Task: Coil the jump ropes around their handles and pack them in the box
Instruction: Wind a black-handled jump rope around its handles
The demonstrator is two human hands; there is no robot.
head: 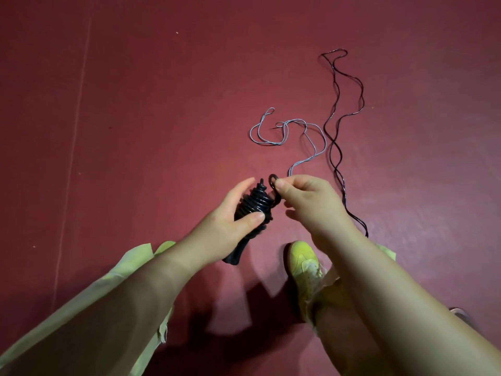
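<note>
The black jump rope is wound in tight coils round its handles, held just above the red floor in the near middle. The left hand grips the coiled bundle, fingers on its far side and thumb curled across the near side. The right hand pinches the rope's last loop between thumb and forefinger, just right of the bundle's top. Farther off to the right, a grey-blue rope lies loose in loops on the floor, and right of it a dark rope trails in long waves. A yellow-green shoe rests near, below the right hand.
</note>
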